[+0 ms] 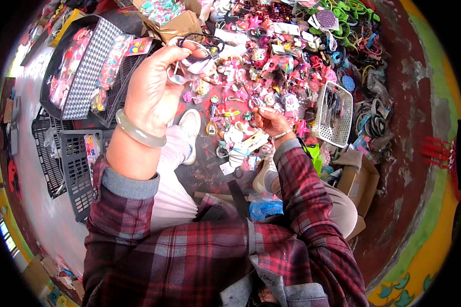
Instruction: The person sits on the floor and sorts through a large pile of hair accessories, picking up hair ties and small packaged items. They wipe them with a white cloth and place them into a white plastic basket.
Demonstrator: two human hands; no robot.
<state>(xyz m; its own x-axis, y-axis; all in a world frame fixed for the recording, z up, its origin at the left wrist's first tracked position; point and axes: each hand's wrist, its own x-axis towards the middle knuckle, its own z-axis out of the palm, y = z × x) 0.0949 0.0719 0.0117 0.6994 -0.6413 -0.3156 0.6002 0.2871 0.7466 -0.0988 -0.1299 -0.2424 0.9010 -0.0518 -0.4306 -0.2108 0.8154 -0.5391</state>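
Observation:
My left hand [156,84] is raised at the upper left, its fingers closed on pale, shiny hair bands [197,65] with thin dark cords looping above them. I cannot make out how many there are. Lower and to the right, my right hand [273,123] is closed in a pinch over the pile; what lies between its fingertips, if anything, is too small to name. Around and beyond it spreads a big heap of small hair accessories [276,77], mostly pink, red and white. Several pale pieces [235,138] lie just left of my right hand.
A white perforated basket [318,120] with dark items stands right of the heap. Green headbands [356,13] lie at the far right. Black crates [77,171] and a houndstooth box [93,64] stand on the left. An open cardboard box [362,187] sits by my right knee, and a blue plastic bag [266,209] between my legs.

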